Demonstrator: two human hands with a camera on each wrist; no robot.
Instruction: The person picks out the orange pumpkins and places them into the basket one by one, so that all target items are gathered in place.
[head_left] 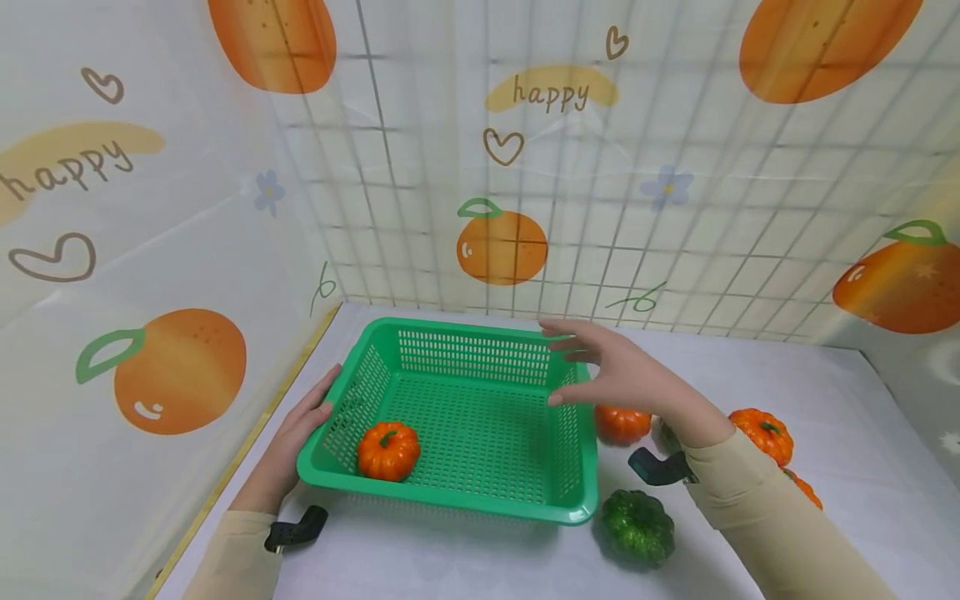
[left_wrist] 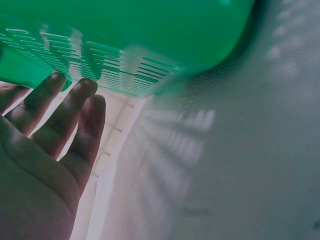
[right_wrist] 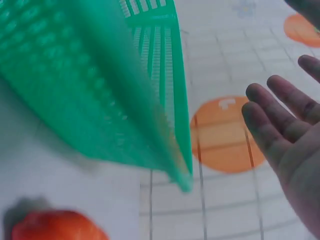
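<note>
Here, a green plastic basket [head_left: 465,417] is sitting on a white worktop [head_left: 825,400], toward the left side, close to a wall covering printed with oranges and the word "happy". Its walls and floor are slotted, and a smooth rolled rim is running round the top. Inside, against the near left corner, one small orange pumpkin [head_left: 387,451] is resting.

The left hand [head_left: 292,442] is lying along the basket's left rim, fingers [left_wrist: 75,110] straight and slightly apart, touching the outside wall rather than curling round it. The right hand [head_left: 615,371] is hovering just above the far right corner of the basket, fingers [right_wrist: 270,120] spread and relaxed, holding nothing.

Judging by its thin perforated plastic, the basket is probably light and fairly stiff, though the walls may be flexing a little under pressure. The rolled rim on the two short sides looks like the surest place to take hold, since the smooth plastic could be slipping under flat palms.

Outside the basket on the right, a second orange pumpkin [head_left: 622,423] is lying just beside its wall, partly hidden by the right wrist. A dark green pumpkin [head_left: 637,527] is sitting near the front right corner, and another orange pumpkin [head_left: 763,433] is lying further right
</note>
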